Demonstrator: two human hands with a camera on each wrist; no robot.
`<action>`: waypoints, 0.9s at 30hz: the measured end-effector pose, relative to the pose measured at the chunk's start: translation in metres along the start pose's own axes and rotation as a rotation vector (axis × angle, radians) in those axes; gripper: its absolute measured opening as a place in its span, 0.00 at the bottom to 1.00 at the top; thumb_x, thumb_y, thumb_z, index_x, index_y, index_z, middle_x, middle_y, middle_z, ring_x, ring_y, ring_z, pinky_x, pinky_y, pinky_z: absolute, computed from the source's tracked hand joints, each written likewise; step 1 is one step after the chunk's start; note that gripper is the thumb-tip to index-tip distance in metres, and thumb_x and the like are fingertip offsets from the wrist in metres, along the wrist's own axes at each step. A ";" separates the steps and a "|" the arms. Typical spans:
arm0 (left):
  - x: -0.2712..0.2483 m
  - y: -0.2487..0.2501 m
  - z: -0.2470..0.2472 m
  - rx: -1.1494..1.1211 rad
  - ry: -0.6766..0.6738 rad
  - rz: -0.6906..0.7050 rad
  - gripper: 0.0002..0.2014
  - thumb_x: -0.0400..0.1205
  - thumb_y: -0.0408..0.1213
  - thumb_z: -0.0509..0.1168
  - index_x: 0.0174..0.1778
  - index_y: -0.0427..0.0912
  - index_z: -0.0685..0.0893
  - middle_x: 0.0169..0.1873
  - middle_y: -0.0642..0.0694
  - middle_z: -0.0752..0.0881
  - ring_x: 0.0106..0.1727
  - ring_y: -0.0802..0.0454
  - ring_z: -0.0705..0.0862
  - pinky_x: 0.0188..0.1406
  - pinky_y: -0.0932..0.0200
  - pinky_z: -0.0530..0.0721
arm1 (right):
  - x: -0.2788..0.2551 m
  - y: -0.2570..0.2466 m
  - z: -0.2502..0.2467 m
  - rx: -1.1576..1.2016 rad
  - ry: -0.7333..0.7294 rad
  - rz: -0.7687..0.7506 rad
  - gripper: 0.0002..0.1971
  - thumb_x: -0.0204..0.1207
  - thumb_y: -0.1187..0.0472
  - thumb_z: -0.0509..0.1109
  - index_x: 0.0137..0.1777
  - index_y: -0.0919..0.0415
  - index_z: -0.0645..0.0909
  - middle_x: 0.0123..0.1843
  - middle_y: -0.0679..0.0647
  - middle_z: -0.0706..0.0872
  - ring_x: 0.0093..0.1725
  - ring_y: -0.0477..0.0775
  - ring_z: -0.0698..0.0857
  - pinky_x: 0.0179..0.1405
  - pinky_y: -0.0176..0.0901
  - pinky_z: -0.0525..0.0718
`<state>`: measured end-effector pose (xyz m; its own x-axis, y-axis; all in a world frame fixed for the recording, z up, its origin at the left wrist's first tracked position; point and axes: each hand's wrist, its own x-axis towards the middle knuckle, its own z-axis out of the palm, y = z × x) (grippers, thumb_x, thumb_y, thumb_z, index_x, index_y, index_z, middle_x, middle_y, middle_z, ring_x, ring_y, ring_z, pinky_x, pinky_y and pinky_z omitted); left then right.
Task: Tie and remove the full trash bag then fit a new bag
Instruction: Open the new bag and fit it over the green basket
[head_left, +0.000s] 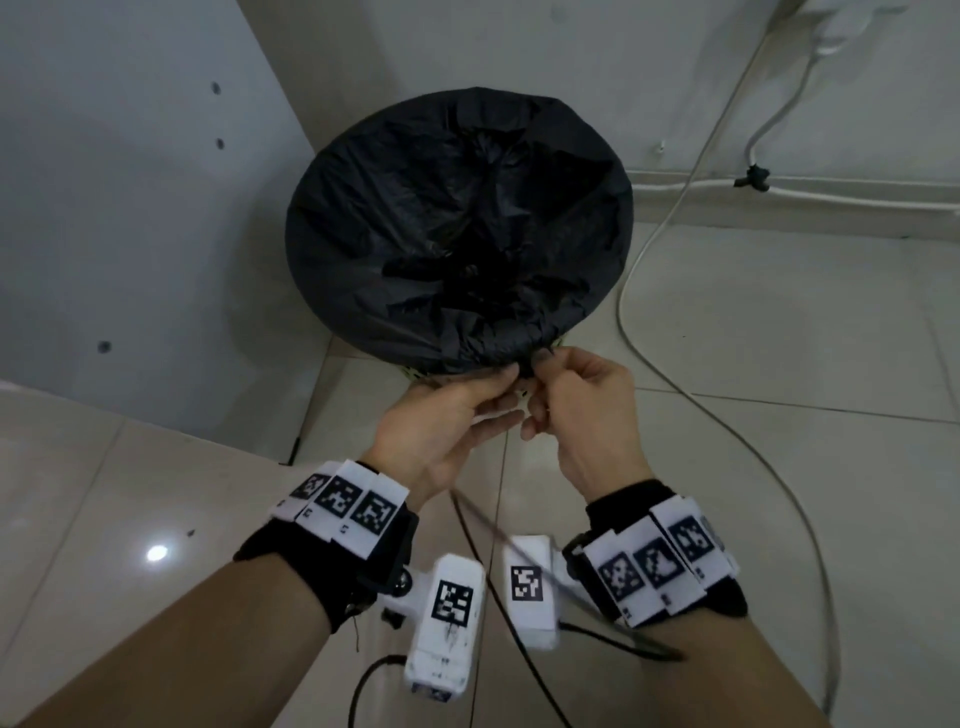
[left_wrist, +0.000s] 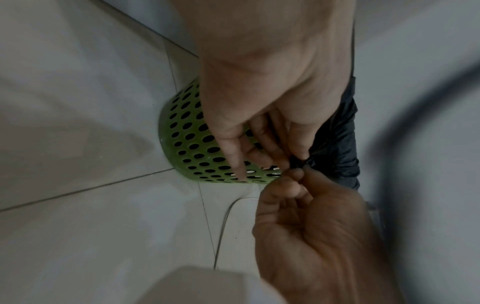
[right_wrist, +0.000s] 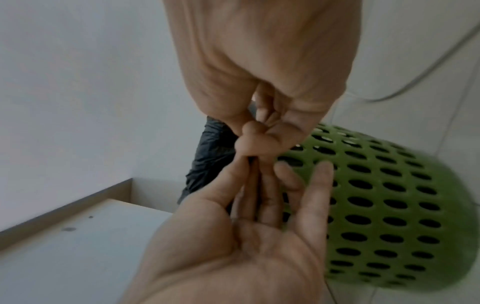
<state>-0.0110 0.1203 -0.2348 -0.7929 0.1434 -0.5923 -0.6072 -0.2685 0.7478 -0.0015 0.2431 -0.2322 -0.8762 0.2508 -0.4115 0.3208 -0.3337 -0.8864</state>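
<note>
At the near rim of the bin, both hands met on one small gathered knot of black plastic. The right hand (head_left: 582, 410) pinched that bunch between thumb and forefinger, its other fingers curled loosely; the left hand (head_left: 447, 431) pinched the same bunch from the other side, its remaining fingers held fairly straight. From that shared pinch the trash bag (head_left: 457, 228) spread away from the person, stretched over the whole mouth of the green perforated bin (left_wrist: 187, 139), which stood on the tiled floor (head_left: 779, 322) close to a pale wall (head_left: 130, 182). The bag lay beyond and above the grip, so loosening it would likely mean drawing the bunch toward the body. Neither hand was nearer; they touched.
</note>
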 end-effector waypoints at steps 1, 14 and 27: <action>0.001 0.000 0.001 -0.006 0.014 0.004 0.06 0.81 0.29 0.70 0.52 0.34 0.89 0.38 0.42 0.90 0.42 0.50 0.86 0.60 0.46 0.87 | 0.000 0.000 0.001 0.003 0.036 -0.009 0.06 0.81 0.69 0.69 0.42 0.67 0.77 0.23 0.59 0.79 0.14 0.50 0.74 0.14 0.42 0.76; -0.002 0.008 0.001 -0.040 -0.033 -0.032 0.07 0.83 0.32 0.65 0.50 0.44 0.89 0.37 0.46 0.92 0.38 0.55 0.91 0.35 0.53 0.90 | 0.000 0.020 -0.010 -0.581 -0.024 -0.682 0.09 0.75 0.59 0.78 0.52 0.61 0.92 0.46 0.48 0.83 0.41 0.41 0.82 0.44 0.29 0.82; -0.019 0.035 -0.004 0.078 -0.008 -0.144 0.32 0.81 0.64 0.61 0.59 0.37 0.90 0.54 0.39 0.92 0.61 0.42 0.89 0.63 0.31 0.85 | 0.008 0.017 -0.004 -0.066 -0.111 -0.144 0.08 0.80 0.70 0.70 0.41 0.62 0.88 0.28 0.48 0.84 0.25 0.50 0.78 0.23 0.43 0.77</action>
<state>-0.0167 0.1047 -0.1987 -0.6975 0.1823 -0.6930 -0.7165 -0.1696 0.6766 -0.0017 0.2432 -0.2516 -0.9480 0.1886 -0.2563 0.2085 -0.2404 -0.9480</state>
